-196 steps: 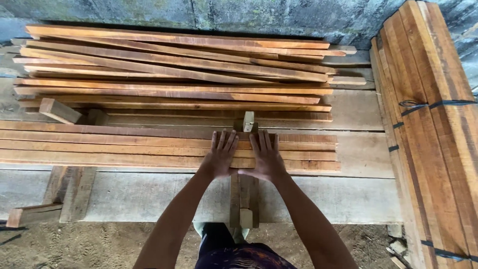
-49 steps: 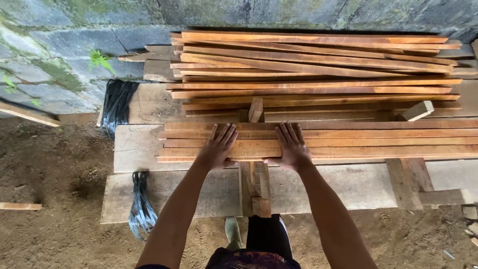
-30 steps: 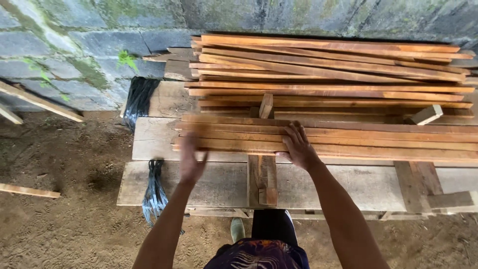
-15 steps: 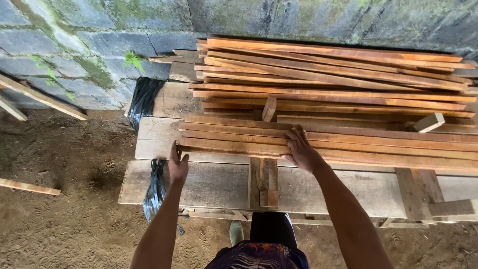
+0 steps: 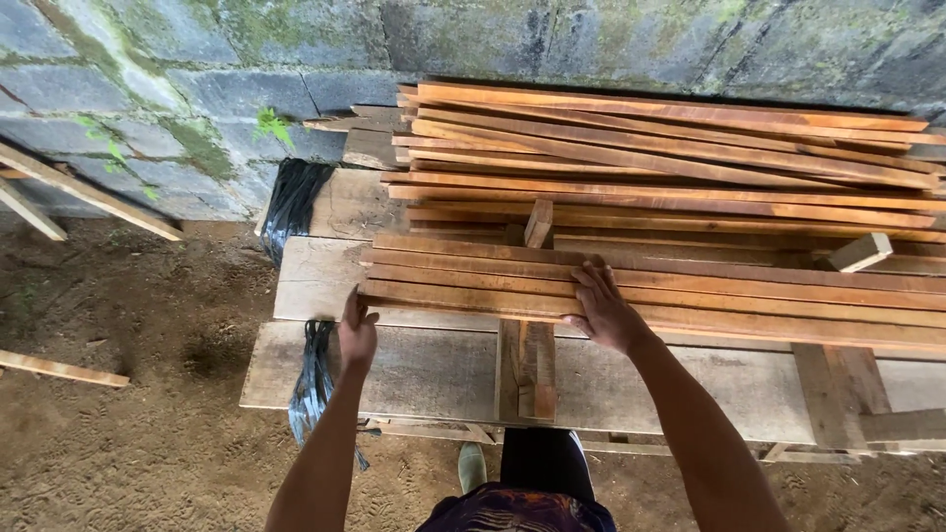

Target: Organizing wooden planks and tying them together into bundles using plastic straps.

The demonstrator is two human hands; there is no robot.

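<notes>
The person's left hand gripped the left end of the near row of long reddish-brown wooden slats, thumb and fingers closed over the ends of the nearest pieces. The right hand lay palm-down on the same row, further right, fingers spread flat across the top and thumb hooked under the near edge. The slats lay side by side across a pale grey weathered plank bench, running left to right. Beyond them, a taller loose pile of similar orange-brown wooden strips sat against the mossy grey block wall. A short upright wooden peg stood between the two groups. Bundles of black plastic strapping hung at the bench's left end, above the bare dirt floor.
</notes>
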